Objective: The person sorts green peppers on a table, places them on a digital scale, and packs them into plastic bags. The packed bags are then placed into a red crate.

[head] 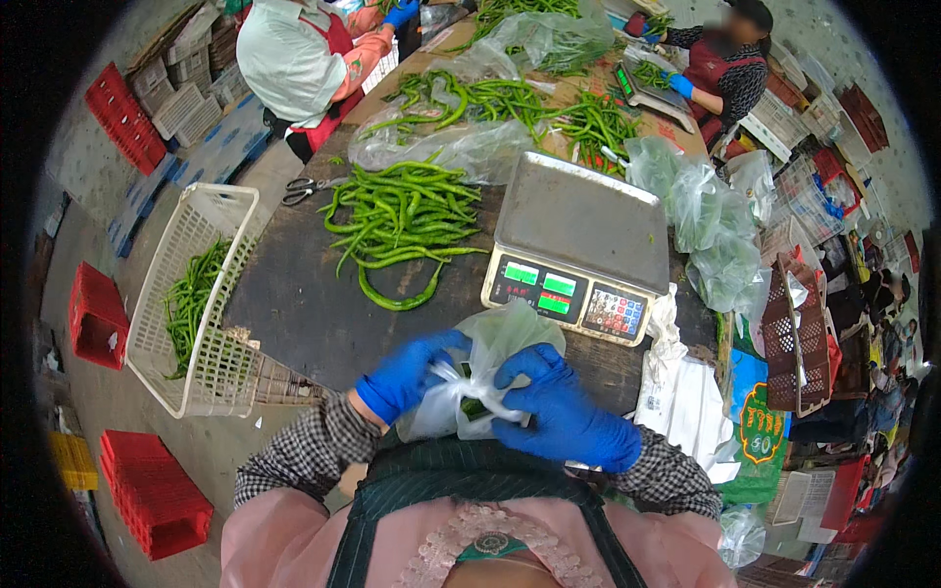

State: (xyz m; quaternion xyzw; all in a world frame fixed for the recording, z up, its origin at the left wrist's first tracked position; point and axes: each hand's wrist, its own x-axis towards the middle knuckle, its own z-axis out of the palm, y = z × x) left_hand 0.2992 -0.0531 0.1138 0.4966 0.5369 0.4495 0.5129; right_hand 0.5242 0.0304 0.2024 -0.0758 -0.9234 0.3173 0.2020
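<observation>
My left hand [412, 373] and my right hand [562, 411], both in blue gloves, grip the twisted ends of a translucent plastic bag [507, 327] at the table's near edge. A white knot shows between them, with something green inside the bag. Beyond the bag lies a heap of long green chili peppers [401, 213]; one curved pepper [401, 300] rests at its near side. To the right of the heap stands a digital scale [588, 220] with a bare metal pan and lit green displays.
A white plastic crate [195, 192] holding green peppers stands at the table's left edge. Scissors [301, 189] lie near the heap. Filled plastic bags [709, 213] line the right side, beside white bags [684, 404]. Two people in blue gloves work across the table. Red crates [151, 489] sit on the floor.
</observation>
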